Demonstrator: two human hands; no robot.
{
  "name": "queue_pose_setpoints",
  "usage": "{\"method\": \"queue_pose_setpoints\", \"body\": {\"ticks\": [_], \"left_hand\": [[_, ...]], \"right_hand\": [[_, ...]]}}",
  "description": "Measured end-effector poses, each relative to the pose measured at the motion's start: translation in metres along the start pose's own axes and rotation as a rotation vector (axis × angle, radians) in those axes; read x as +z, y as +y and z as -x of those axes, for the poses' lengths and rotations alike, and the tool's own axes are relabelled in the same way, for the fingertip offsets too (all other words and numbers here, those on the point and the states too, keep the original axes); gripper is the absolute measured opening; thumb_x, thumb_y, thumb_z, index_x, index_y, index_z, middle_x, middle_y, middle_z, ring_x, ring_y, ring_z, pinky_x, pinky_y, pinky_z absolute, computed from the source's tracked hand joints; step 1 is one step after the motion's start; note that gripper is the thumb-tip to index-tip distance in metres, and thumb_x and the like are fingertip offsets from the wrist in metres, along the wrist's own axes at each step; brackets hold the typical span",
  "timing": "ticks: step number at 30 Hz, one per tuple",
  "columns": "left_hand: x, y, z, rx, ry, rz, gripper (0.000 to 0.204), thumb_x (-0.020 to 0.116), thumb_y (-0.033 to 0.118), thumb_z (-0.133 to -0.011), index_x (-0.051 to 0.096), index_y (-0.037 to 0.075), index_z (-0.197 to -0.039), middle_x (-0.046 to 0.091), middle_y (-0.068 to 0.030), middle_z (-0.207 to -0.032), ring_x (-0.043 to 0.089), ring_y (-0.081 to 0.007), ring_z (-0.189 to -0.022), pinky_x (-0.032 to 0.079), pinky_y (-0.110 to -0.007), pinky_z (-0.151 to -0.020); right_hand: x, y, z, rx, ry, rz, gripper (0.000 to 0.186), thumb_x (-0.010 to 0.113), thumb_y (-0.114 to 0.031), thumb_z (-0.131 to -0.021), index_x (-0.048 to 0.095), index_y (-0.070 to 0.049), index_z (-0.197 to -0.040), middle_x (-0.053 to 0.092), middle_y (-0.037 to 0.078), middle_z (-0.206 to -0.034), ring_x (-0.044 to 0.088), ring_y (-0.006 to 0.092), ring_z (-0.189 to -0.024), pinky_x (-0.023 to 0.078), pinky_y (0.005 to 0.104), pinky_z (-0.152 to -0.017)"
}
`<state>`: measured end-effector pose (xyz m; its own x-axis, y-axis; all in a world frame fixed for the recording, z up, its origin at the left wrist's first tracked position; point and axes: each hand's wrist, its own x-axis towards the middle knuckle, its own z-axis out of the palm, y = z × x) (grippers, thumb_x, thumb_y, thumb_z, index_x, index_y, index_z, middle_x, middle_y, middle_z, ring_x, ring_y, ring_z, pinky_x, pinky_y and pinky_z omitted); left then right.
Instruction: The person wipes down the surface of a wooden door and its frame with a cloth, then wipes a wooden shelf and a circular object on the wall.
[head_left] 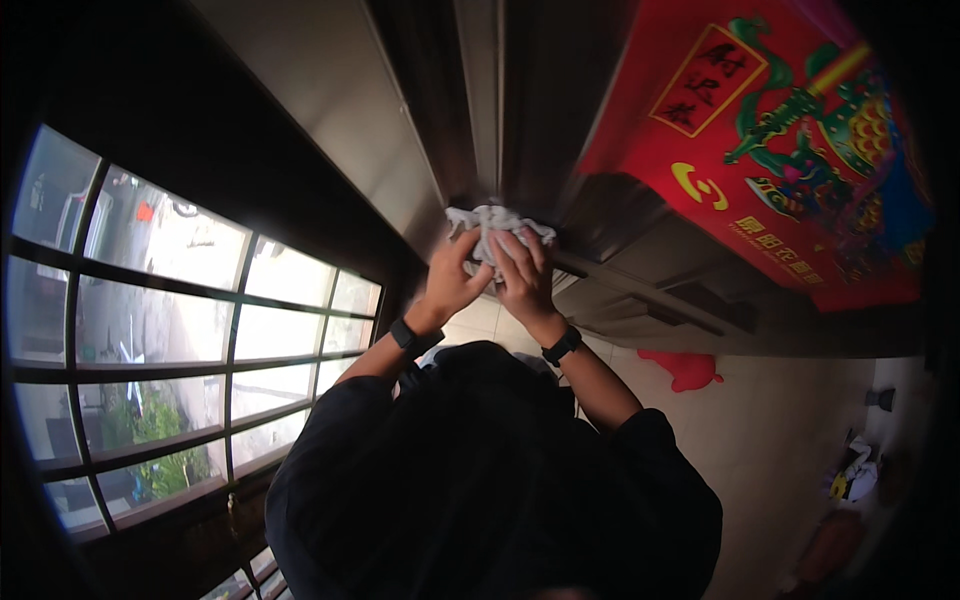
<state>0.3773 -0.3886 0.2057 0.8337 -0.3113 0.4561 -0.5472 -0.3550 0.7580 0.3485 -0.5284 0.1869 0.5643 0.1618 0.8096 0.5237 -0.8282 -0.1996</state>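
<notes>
A crumpled light grey cloth (495, 218) is bunched against a dark brown door or panel (530, 120) with vertical grooves, at the upper middle of the view. My left hand (455, 275) grips the cloth from the left side, fingers curled onto it. My right hand (523, 270) presses on it from the right, fingers bent over the bunched fabric. A dark band or watch sits on each wrist. The surface directly under the cloth is hidden.
At left is a barred window (180, 320) onto a bright outside. A large red poster (640, 150) hangs at upper right. A tiled floor (750, 450) shows below, with a red object (680, 368) and assorted items (855, 475) along the right wall.
</notes>
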Motion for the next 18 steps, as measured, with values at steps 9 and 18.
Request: {"method": "queue_pose_setpoints", "body": {"ticks": [9, 18], "left_hand": [[-0.028, 0.042, -0.019, 0.098, 0.070, 0.031, 0.047, 0.062, 0.015, -0.066, 0.055, 0.005, -0.111, 0.061, -0.0184, -0.092, 0.061, -0.0332, -0.076, 0.050, -0.035, -0.067], [-0.111, 0.040, -0.028, 0.210, 0.329, 0.001, 0.048, 0.060, 0.006, -0.067, 0.053, 0.003, -0.114, 0.061, -0.0169, -0.099, 0.062, -0.0287, -0.081, 0.050, -0.031, -0.071]], "right_hand": [[-0.029, -0.017, -0.038, 0.067, 0.017, -0.081, 0.039, 0.061, -0.012, -0.077, 0.056, -0.005, -0.115, 0.050, 0.007, -0.120, 0.042, 0.0285, -0.117, 0.016, 0.0464, -0.105], [0.015, -0.060, -0.114, -0.133, 0.086, -0.209, 0.038, 0.060, -0.016, -0.078, 0.056, -0.003, -0.113, 0.052, 0.008, -0.119, 0.047, 0.0259, -0.114, 0.022, 0.0424, -0.103]]}}
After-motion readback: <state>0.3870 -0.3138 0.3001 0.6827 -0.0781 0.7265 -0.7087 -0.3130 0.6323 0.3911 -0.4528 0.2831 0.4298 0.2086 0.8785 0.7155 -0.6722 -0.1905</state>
